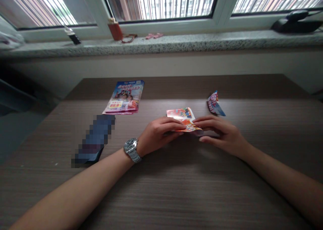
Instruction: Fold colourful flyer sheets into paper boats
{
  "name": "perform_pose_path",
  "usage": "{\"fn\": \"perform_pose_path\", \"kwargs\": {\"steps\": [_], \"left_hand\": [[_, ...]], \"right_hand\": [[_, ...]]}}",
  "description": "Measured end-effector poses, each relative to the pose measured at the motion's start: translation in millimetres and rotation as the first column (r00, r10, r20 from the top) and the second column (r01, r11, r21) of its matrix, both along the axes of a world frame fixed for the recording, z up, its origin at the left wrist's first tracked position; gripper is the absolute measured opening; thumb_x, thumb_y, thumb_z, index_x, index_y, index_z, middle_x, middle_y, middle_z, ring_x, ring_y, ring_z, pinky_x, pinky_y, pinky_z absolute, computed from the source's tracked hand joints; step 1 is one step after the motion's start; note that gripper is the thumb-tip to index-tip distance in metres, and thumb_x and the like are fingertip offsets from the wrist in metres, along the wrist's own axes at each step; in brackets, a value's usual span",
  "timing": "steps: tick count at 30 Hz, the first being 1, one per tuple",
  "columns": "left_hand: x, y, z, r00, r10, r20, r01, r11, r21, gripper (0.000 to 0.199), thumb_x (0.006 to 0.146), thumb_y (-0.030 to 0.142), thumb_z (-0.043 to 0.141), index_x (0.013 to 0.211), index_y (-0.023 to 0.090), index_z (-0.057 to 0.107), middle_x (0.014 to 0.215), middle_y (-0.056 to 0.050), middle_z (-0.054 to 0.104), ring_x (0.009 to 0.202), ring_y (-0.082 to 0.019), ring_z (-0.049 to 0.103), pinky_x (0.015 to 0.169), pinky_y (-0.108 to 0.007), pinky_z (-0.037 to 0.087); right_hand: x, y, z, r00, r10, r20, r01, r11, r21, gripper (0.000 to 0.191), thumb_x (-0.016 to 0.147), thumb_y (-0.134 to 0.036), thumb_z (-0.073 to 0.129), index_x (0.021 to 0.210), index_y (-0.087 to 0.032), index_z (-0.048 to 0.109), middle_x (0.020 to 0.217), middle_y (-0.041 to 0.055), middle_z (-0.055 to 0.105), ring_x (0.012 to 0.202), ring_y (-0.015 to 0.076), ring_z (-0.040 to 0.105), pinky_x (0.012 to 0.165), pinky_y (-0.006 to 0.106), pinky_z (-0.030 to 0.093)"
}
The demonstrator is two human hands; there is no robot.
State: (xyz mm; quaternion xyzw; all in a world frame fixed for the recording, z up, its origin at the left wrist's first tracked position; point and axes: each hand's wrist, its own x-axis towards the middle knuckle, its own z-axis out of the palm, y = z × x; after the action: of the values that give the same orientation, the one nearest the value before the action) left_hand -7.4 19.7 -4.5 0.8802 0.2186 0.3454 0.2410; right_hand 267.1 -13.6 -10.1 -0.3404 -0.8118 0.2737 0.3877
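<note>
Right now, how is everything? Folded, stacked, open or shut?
Paper: partly folded, near edge curled
Left hand: seems to pinch the paper
Right hand: open, at the paper's edge
Folded piece: creased, partly raised
Flyers: stacked flat, slightly uneven
Watch: worn, dial up
Dark slab: lying flat, mostly pixelated
Red box: upright
Windows: can't tell if open

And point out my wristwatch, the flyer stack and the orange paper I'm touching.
Wristwatch [131, 145]: head view, on its dial.
Flyer stack [125, 97]: head view, middle of its top sheet.
Orange paper [181, 114]: head view, its far panel.
</note>
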Motion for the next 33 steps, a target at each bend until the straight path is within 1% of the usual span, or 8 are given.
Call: {"fn": "perform_pose_path", "kwargs": {"steps": [2, 5, 9, 13, 19, 26, 29, 33], "left_hand": [[-0.1, -1.0, 0.2, 1.0, 0.0, -0.011, 0.0, 1.0, 0.003, 0.021, 0.098, 0.023, 0.061, 0.116, 0.02, 0.071, 0.114, -0.009, 0.073, 0.103, -0.018, 0.069, 0.092, -0.032, 0.057], [0.4, -1.9, 0.3, 1.0, -0.015, -0.016, 0.015, 1.0, 0.003, 0.021, 0.097, 0.024, 0.062, 0.115, 0.02, 0.072, 0.113, -0.009, 0.073, 0.103, -0.018, 0.07, 0.093, -0.033, 0.057], [0.1, -1.0, 0.5, 0.999, -0.046, -0.004, 0.046, 0.999, -0.016, 0.031, 0.091, 0.028, 0.071, 0.121, 0.02, 0.069, 0.12, -0.012, 0.07, 0.109, -0.02, 0.068, 0.096, -0.035, 0.057], [-0.8, 0.4, -0.1, 0.999, -0.05, 0.015, 0.05, 0.999, -0.008, 0.039, 0.087, 0.025, 0.075, 0.125, 0.02, 0.066, 0.126, -0.012, 0.067, 0.116, -0.021, 0.065, 0.101, -0.037, 0.055], [-0.1, -1.3, 0.4, 0.999, 0.03, 0.025, -0.029, 0.999, -0.022, 0.017, 0.096, 0.019, 0.062, 0.11, 0.019, 0.073, 0.108, -0.007, 0.074, 0.099, -0.016, 0.07, 0.092, -0.03, 0.057], [-0.9, -4.0, -0.6, 0.991, 0.133, -0.012, -0.133, 0.983, -0.127, 0.019, 0.093, 0.021, 0.067, 0.111, 0.021, 0.072, 0.1, -0.001, 0.078, 0.081, -0.011, 0.073, 0.077, -0.02, 0.057], [-0.3, -4.7, -1.2, 0.99, 0.143, 0.006, -0.139, 0.97, -0.2, 0.02, 0.092, 0.019, 0.067, 0.112, 0.02, 0.072, 0.101, 0.0, 0.077, 0.082, -0.011, 0.073, 0.078, -0.019, 0.058], [1.6, -5.6, -0.8, 0.986, 0.153, 0.063, -0.131, 0.955, -0.264, 0.019, 0.092, 0.02, 0.067, 0.111, 0.019, 0.072, 0.103, -0.001, 0.077, 0.082, -0.01, 0.073, 0.078, -0.018, 0.06]], "right_hand": [[-1.6, -0.7, -1.4, 0.999, 0.011, 0.039, -0.013, 0.999, 0.053, 0.042, 0.086, -0.025, 0.075, 0.127, -0.027, 0.065, 0.126, 0.0098, 0.067, 0.11, 0.0238, 0.068, 0.089, 0.036, 0.061], [-2.6, -2.0, -2.1, 0.994, 0.006, 0.11, -0.02, 0.991, 0.129, 0.034, 0.091, -0.018, 0.069, 0.123, -0.027, 0.067, 0.12, 0.0089, 0.069, 0.107, 0.0216, 0.069, 0.091, 0.035, 0.058], [-0.7, -2.4, -0.9, 0.991, -0.022, 0.134, 0.003, 0.99, 0.138, 0.027, 0.094, -0.014, 0.063, 0.117, -0.025, 0.068, 0.113, 0.0082, 0.071, 0.101, 0.0196, 0.071, 0.086, 0.032, 0.059], [-0.2, -0.9, 0.4, 0.992, -0.072, 0.105, 0.059, 0.99, 0.129, 0.021, 0.093, -0.014, 0.063, 0.11, -0.025, 0.069, 0.108, 0.007, 0.073, 0.097, 0.0191, 0.071, 0.083, 0.031, 0.059], [-2.2, -0.8, -2.0, 0.992, -0.1, 0.082, 0.094, 0.993, 0.071, 0.016, 0.093, -0.016, 0.063, 0.106, -0.024, 0.07, 0.105, 0.0064, 0.073, 0.095, 0.0186, 0.071, 0.078, 0.03, 0.059], [-3.8, -3.2, -4.2, 0.989, -0.104, 0.103, 0.11, 0.993, -0.049, 0.016, 0.093, -0.023, 0.065, 0.108, -0.024, 0.068, 0.102, 0.0051, 0.073, 0.082, 0.0173, 0.07, 0.065, 0.028, 0.055], [-4.8, -2.6, -2.7, 0.991, -0.103, 0.09, 0.111, 0.991, -0.08, 0.01, 0.095, -0.026, 0.063, 0.102, -0.023, 0.069, 0.098, 0.005, 0.073, 0.078, 0.0165, 0.068, 0.064, 0.028, 0.054], [-5.6, -2.2, -1.3, 0.992, -0.11, 0.054, 0.117, 0.982, -0.148, 0.014, 0.096, -0.031, 0.061, 0.1, -0.021, 0.07, 0.091, 0.0055, 0.073, 0.067, 0.0147, 0.065, 0.057, 0.026, 0.054]]}}
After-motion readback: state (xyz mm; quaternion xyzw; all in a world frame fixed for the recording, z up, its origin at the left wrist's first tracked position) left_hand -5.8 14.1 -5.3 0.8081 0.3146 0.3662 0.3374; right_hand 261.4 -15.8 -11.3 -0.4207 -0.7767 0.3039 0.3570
